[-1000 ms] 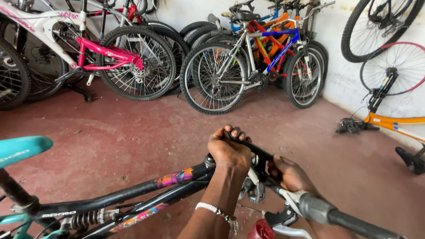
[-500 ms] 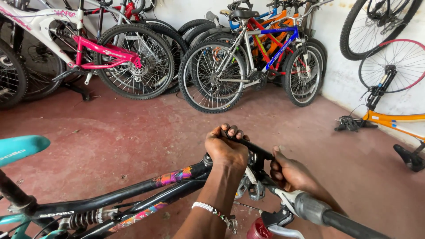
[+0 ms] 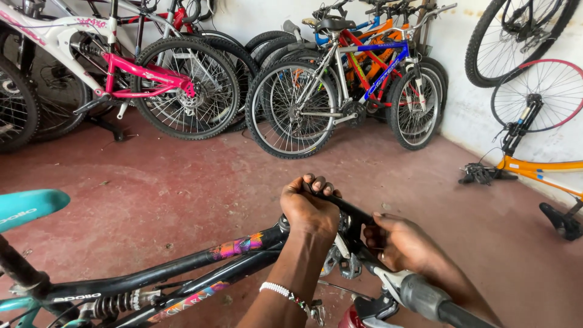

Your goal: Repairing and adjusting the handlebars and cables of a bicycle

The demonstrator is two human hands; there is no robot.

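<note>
Handlebar (image 3: 349, 212) sat gripped in the left hand (image 3: 310, 209), fingers curled tight over it; the right hand (image 3: 404, 243) pinched the stem (image 3: 358, 255), above the black frame (image 3: 182, 267).

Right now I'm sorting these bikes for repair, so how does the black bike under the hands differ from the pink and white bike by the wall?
The black bike frame is close, gripped at the handlebar stem by the left hand and right hand; the pink and white bike stands untouched by the wall. The black one has a turquoise saddle and multicoloured decals. Both have a spring shock.
</note>
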